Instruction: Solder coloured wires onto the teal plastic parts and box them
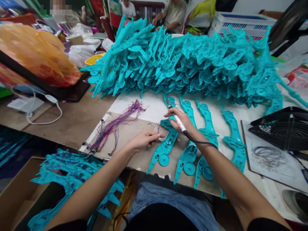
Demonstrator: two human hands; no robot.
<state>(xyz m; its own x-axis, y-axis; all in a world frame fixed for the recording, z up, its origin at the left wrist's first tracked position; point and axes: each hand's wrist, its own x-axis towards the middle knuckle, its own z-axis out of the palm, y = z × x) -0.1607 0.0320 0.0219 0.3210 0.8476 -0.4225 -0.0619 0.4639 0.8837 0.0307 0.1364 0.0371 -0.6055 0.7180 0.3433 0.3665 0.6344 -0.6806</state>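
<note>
My right hand [181, 119] grips a white pen-shaped soldering iron [178, 121] with a black cord, its tip aimed at the upper part of a teal plastic shell [166, 144] lying on the table. My left hand [145, 140] pinches thin coloured wires against that same shell's left edge. Three more teal shells lie in a row to the right, the nearest one [190, 150] beside my right wrist.
A bundle of red and purple wires [115, 126] lies to the left. A big heap of teal shells [187, 64] fills the back. A cardboard box of finished shells [69, 173] sits lower left. A black fan [281, 128] stands right. People sit beyond the table.
</note>
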